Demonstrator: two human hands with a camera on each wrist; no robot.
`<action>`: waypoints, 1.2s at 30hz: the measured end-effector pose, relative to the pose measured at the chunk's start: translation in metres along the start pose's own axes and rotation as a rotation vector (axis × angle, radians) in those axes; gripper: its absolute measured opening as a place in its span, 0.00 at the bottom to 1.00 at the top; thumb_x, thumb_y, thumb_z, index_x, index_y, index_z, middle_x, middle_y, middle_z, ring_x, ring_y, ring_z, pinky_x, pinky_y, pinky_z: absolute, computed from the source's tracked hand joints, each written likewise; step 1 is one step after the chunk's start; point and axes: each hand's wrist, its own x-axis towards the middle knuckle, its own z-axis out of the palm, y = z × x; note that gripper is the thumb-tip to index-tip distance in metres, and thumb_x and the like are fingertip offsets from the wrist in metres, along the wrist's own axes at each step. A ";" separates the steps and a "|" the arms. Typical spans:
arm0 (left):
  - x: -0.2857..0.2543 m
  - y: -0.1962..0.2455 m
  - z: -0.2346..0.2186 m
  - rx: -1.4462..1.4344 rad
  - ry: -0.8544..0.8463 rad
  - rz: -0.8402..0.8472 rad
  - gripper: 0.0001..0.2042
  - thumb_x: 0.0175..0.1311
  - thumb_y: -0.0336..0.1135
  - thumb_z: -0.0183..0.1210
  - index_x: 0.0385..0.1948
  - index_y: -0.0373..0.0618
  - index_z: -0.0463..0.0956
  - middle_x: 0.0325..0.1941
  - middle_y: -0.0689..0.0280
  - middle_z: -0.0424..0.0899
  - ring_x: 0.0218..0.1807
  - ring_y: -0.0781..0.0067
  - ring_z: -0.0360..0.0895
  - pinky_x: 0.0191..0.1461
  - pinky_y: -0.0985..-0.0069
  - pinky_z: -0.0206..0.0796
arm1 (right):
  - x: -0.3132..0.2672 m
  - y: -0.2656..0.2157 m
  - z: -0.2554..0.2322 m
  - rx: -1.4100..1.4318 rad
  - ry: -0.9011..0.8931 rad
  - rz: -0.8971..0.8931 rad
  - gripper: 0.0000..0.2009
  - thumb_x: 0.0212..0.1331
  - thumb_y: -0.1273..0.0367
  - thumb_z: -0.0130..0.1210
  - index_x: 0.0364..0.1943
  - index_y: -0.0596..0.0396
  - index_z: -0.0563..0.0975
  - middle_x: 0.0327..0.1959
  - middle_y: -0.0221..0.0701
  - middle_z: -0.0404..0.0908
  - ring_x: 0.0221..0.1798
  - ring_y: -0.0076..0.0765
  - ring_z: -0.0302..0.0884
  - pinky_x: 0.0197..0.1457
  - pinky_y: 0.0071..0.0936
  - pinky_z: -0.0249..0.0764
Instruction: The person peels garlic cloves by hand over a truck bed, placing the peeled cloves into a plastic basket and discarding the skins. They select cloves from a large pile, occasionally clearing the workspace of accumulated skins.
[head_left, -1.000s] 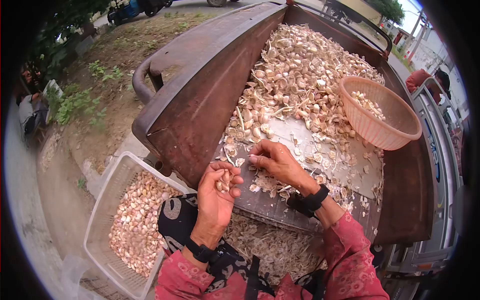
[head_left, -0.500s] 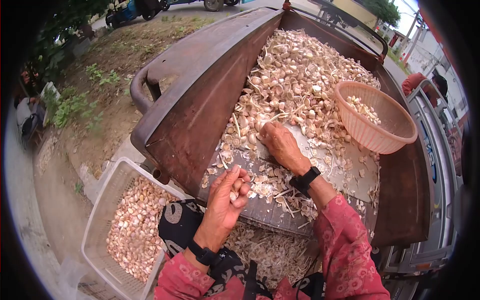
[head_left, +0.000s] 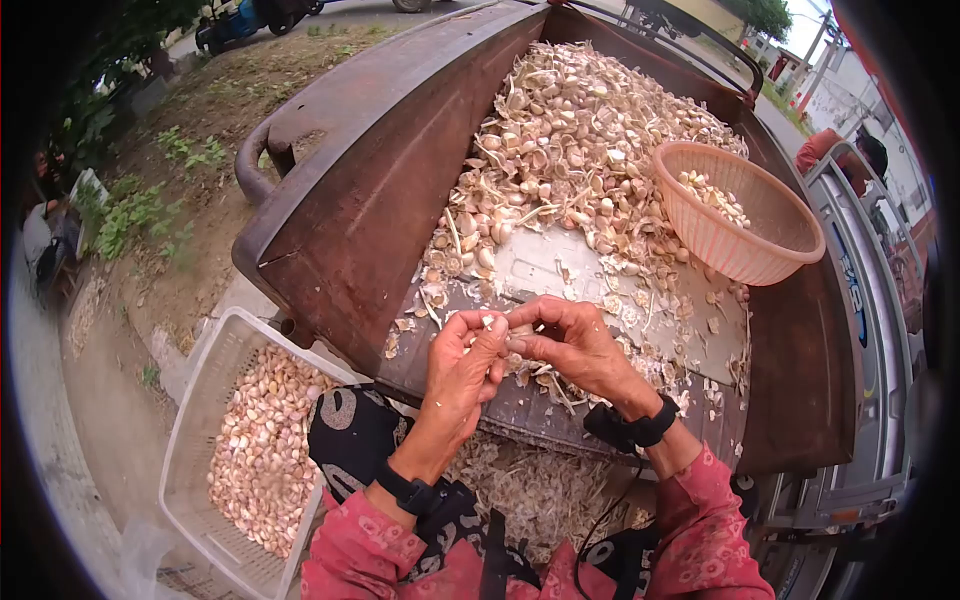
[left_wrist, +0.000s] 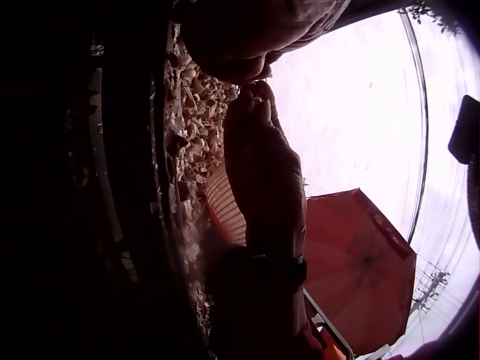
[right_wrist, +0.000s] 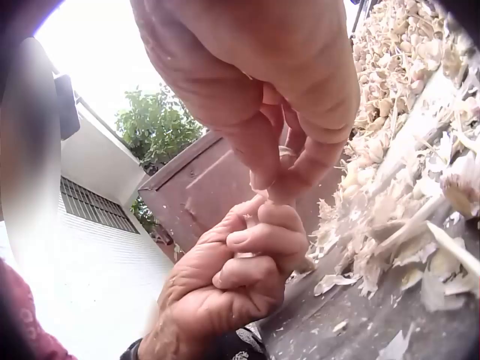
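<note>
The left hand [head_left: 462,375] curls round garlic cloves [head_left: 488,322], a pale bit showing between thumb and forefinger. Touching its fingertips, the right hand [head_left: 575,345] pinches a piece of garlic, mostly covered by the fingers. In the right wrist view the left hand [right_wrist: 232,274] has bent fingers, and the right hand [right_wrist: 262,82] reaches down onto them from above. The left wrist view is dark, with both hands meeting at the top. Behind them lies a heap of garlic [head_left: 590,140] with loose skins in a rusty metal cart bed [head_left: 370,200].
A pink plastic basket [head_left: 740,245] holding some cloves rests on the heap's right side. At the lower left stands a white crate [head_left: 185,440] filled with cloves. Skins litter the board at the cart's front edge. Another person [head_left: 830,150] is at the far right.
The right hand went out to the heap, then came back and now meets the left hand. The left hand has risen slightly and still holds cloves.
</note>
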 end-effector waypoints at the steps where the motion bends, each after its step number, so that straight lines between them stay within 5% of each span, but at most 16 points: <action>1: 0.000 0.001 0.001 0.007 0.029 0.015 0.13 0.69 0.38 0.60 0.47 0.42 0.71 0.30 0.70 0.76 0.22 0.91 0.68 0.16 0.94 0.48 | -0.002 0.001 0.000 0.002 0.001 -0.001 0.10 0.61 0.73 0.62 0.45 0.59 0.81 0.39 0.24 0.82 0.40 0.16 0.75 0.44 0.17 0.74; 7: -0.003 0.003 -0.002 0.049 0.039 0.026 0.14 0.69 0.37 0.59 0.52 0.43 0.73 0.27 0.74 0.74 0.19 0.92 0.65 0.15 0.93 0.48 | -0.016 0.019 -0.008 0.756 0.014 0.100 0.17 0.69 0.68 0.54 0.55 0.67 0.73 0.52 0.44 0.80 0.44 0.31 0.83 0.47 0.24 0.83; 11: -0.010 0.004 0.012 0.197 0.053 0.179 0.22 0.68 0.35 0.61 0.61 0.42 0.69 0.25 0.75 0.73 0.18 0.93 0.62 0.16 0.91 0.45 | -0.024 0.032 -0.013 0.889 -0.034 0.100 0.20 0.73 0.64 0.47 0.59 0.66 0.68 0.52 0.46 0.79 0.41 0.34 0.84 0.43 0.24 0.84; 12: -0.012 0.003 0.010 0.259 0.022 0.233 0.19 0.68 0.33 0.60 0.60 0.43 0.73 0.28 0.73 0.77 0.23 0.91 0.69 0.22 0.91 0.56 | -0.026 0.029 -0.012 0.870 -0.019 0.125 0.20 0.74 0.62 0.44 0.60 0.65 0.67 0.48 0.43 0.80 0.39 0.32 0.84 0.41 0.23 0.84; 20: -0.004 -0.009 0.010 0.561 -0.204 0.300 0.14 0.70 0.34 0.58 0.53 0.40 0.77 0.33 0.74 0.79 0.29 0.91 0.68 0.27 0.91 0.53 | -0.031 0.019 -0.003 0.488 -0.010 0.117 0.24 0.75 0.57 0.41 0.63 0.62 0.64 0.35 0.34 0.79 0.28 0.21 0.77 0.27 0.17 0.74; 23: -0.008 -0.006 0.013 0.480 -0.291 0.193 0.12 0.71 0.35 0.56 0.51 0.40 0.77 0.31 0.73 0.79 0.26 0.92 0.67 0.24 0.92 0.51 | -0.032 0.012 -0.002 0.383 -0.028 0.131 0.24 0.76 0.56 0.39 0.64 0.62 0.64 0.31 0.32 0.79 0.25 0.19 0.75 0.24 0.16 0.71; 25: -0.009 0.000 0.012 0.312 -0.272 -0.036 0.10 0.72 0.36 0.55 0.48 0.41 0.76 0.28 0.72 0.77 0.23 0.91 0.65 0.20 0.92 0.49 | -0.032 0.007 -0.002 0.374 -0.012 0.149 0.24 0.76 0.56 0.38 0.64 0.61 0.64 0.28 0.31 0.79 0.24 0.19 0.75 0.23 0.16 0.70; 32: -0.021 0.014 0.016 0.089 -0.180 -0.173 0.09 0.72 0.38 0.54 0.40 0.42 0.72 0.27 0.68 0.75 0.19 0.91 0.62 0.17 0.93 0.47 | -0.043 0.005 -0.005 0.111 0.088 -0.044 0.15 0.72 0.64 0.50 0.54 0.57 0.77 0.30 0.24 0.80 0.27 0.14 0.72 0.28 0.14 0.68; 36: -0.054 0.040 0.023 -0.114 -0.457 -0.323 0.07 0.71 0.35 0.54 0.42 0.44 0.71 0.32 0.65 0.79 0.22 0.89 0.65 0.18 0.91 0.49 | -0.048 -0.016 -0.016 0.069 0.122 0.002 0.11 0.66 0.69 0.57 0.48 0.58 0.81 0.31 0.23 0.81 0.29 0.13 0.73 0.30 0.14 0.69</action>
